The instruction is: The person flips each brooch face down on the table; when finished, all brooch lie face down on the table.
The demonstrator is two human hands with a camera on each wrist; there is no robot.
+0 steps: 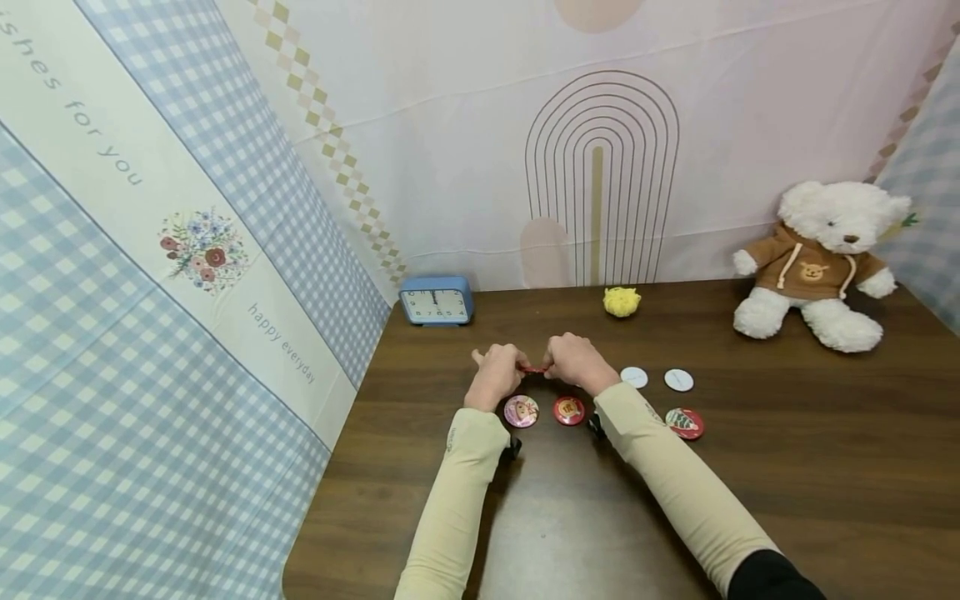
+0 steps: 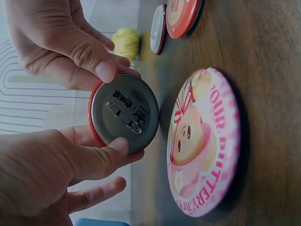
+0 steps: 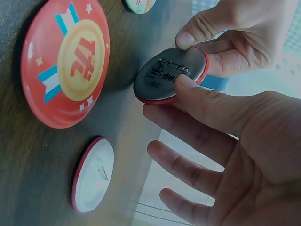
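Note:
Between both hands is a red-rimmed pin badge [image 2: 129, 110], its dark metal back with a safety pin facing the wrist cameras. My left hand [image 1: 498, 372] pinches one edge of it between thumb and fingers. The opposite edge is pinched by my right hand [image 1: 579, 362], whose other fingers spread out in the right wrist view. Nearer to me, a pink cartoon badge [image 1: 521, 411] lies face up below the left hand. Beside it rests a red badge [image 1: 569, 410] with a gold medal design. The held badge's front is hidden in the wrist views.
Right of the hands lie two white-backed badges [image 1: 633, 377] [image 1: 678, 380] and a badge with a tree picture [image 1: 686, 423], partly behind the right sleeve. A blue clock [image 1: 437, 301], a yellow crumpled ball [image 1: 622, 302] and a white teddy bear [image 1: 817, 262] stand along the back.

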